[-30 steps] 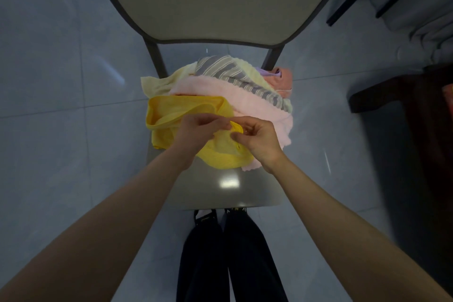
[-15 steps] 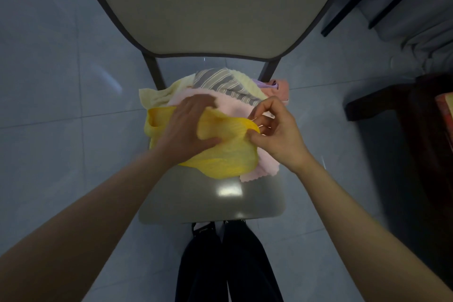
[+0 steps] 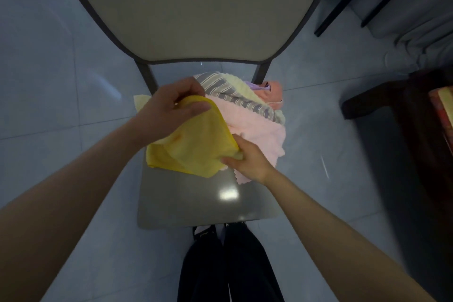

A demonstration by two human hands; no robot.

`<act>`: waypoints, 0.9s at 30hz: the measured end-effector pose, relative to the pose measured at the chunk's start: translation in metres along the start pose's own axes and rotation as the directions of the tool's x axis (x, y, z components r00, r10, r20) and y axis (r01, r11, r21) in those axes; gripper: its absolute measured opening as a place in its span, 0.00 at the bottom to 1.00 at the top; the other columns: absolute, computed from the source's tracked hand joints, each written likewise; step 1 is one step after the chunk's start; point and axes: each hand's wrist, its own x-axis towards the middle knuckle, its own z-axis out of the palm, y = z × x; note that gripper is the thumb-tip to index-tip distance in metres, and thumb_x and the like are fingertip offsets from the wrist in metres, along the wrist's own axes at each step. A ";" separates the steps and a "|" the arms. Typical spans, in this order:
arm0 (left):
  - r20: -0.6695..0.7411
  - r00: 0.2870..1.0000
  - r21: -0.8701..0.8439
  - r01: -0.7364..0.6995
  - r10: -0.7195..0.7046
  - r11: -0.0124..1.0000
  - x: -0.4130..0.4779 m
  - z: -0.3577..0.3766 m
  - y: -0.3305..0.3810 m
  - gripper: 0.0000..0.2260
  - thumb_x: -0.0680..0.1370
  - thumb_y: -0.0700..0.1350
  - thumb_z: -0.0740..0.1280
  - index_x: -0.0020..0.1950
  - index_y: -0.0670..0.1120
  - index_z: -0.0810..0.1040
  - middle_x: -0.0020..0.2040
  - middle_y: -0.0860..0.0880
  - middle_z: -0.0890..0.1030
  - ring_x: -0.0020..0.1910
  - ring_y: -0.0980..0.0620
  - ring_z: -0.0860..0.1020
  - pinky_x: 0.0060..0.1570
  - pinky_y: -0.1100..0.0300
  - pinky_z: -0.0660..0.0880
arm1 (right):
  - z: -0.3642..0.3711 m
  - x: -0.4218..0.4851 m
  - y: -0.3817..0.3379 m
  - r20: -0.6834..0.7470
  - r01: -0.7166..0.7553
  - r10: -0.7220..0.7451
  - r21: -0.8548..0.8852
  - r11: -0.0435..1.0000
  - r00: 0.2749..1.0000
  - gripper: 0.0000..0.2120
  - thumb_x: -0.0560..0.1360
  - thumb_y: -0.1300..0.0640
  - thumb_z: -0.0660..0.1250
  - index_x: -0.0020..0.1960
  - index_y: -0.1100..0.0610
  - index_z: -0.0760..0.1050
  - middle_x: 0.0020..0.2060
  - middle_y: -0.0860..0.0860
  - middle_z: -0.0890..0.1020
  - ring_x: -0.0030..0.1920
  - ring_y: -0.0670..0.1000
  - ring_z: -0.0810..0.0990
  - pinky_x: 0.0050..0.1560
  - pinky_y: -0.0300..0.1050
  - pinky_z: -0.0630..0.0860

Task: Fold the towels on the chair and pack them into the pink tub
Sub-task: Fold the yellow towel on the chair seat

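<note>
A yellow towel (image 3: 196,144) lies on top of a heap of towels at the back of the chair seat (image 3: 201,203). My left hand (image 3: 171,108) pinches its far corner, thumb over the cloth. My right hand (image 3: 247,159) grips its near right corner. Under it lie a pink towel (image 3: 259,132), a grey striped towel (image 3: 230,95) and a pale yellow towel (image 3: 241,86). An orange-pink cloth (image 3: 274,93) with a bit of purple sits at the back right of the heap. No pink tub is in view.
The chair's wide backrest (image 3: 193,7) rises right behind the heap. Grey tiled floor (image 3: 61,95) surrounds the chair. Dark wooden furniture (image 3: 402,115) stands at the right and black legs of another piece (image 3: 343,0) at the upper right. My dark trouser legs (image 3: 228,265) touch the seat's front.
My hands, together at the towel's middle before, have drawn apart: the left went up and back to the far corner, the right down to the near right corner. The towel is spread wider.
</note>
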 end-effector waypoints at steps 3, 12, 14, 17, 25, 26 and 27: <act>-0.242 0.970 0.064 0.016 0.000 0.998 0.002 -0.011 -0.003 0.05 0.75 0.42 0.69 0.44 0.49 0.75 0.37 0.64 0.76 0.37 0.67 0.73 0.38 0.76 0.67 | 0.002 0.007 0.007 -0.037 -0.055 0.053 -0.047 0.997 0.998 0.06 0.77 0.52 0.66 0.53 0.48 0.77 0.45 0.49 0.82 0.47 0.52 0.79 0.54 0.54 0.75; -0.034 0.970 0.477 -0.196 0.241 0.857 -0.006 -0.068 -0.009 0.06 0.73 0.39 0.71 0.48 0.41 0.78 0.45 0.52 0.79 0.42 0.51 0.76 0.42 0.62 0.73 | -0.077 0.001 -0.027 -0.126 0.014 -0.044 -0.232 0.973 0.991 0.11 0.72 0.48 0.72 0.39 0.49 0.71 0.31 0.42 0.73 0.34 0.41 0.72 0.36 0.39 0.66; 0.019 0.969 0.499 -0.221 0.244 0.838 -0.007 -0.076 0.001 0.08 0.73 0.40 0.71 0.50 0.41 0.78 0.48 0.62 0.75 0.42 0.55 0.74 0.42 0.69 0.71 | -0.095 -0.002 -0.047 -0.104 -0.001 -0.033 -0.311 0.950 0.994 0.14 0.69 0.49 0.75 0.36 0.45 0.69 0.31 0.41 0.72 0.35 0.44 0.71 0.35 0.40 0.65; 0.016 0.970 0.519 -0.214 0.242 0.827 -0.009 -0.087 0.011 0.09 0.73 0.39 0.70 0.51 0.41 0.78 0.47 0.67 0.73 0.41 0.55 0.73 0.40 0.66 0.71 | -0.116 -0.002 -0.070 -0.097 -0.007 -0.037 -0.411 0.912 0.995 0.14 0.67 0.50 0.76 0.36 0.47 0.69 0.35 0.48 0.75 0.39 0.52 0.73 0.37 0.46 0.65; -0.128 0.960 0.577 -0.133 0.250 0.806 -0.013 -0.120 0.071 0.09 0.77 0.50 0.58 0.52 0.51 0.75 0.46 0.46 0.80 0.43 0.45 0.78 0.44 0.53 0.74 | -0.166 -0.003 -0.144 -0.088 0.089 -0.128 -0.358 0.929 0.988 0.20 0.66 0.48 0.77 0.27 0.57 0.70 0.25 0.51 0.68 0.28 0.46 0.66 0.31 0.43 0.63; -0.173 0.946 0.571 -0.130 0.274 0.810 -0.012 -0.126 0.082 0.05 0.77 0.50 0.58 0.49 0.56 0.73 0.44 0.46 0.79 0.41 0.46 0.77 0.43 0.54 0.73 | -0.172 -0.006 -0.156 -0.127 0.125 -0.163 -0.268 0.955 0.978 0.19 0.66 0.50 0.77 0.29 0.61 0.72 0.25 0.51 0.68 0.28 0.44 0.66 0.31 0.41 0.64; -0.250 0.924 0.550 -0.111 0.289 0.828 -0.012 -0.129 0.091 0.04 0.78 0.48 0.58 0.47 0.58 0.70 0.42 0.47 0.78 0.38 0.47 0.75 0.41 0.56 0.71 | -0.176 -0.008 -0.164 -0.192 0.182 -0.215 -0.172 0.968 0.958 0.17 0.67 0.54 0.77 0.30 0.63 0.74 0.26 0.51 0.70 0.28 0.42 0.67 0.31 0.38 0.64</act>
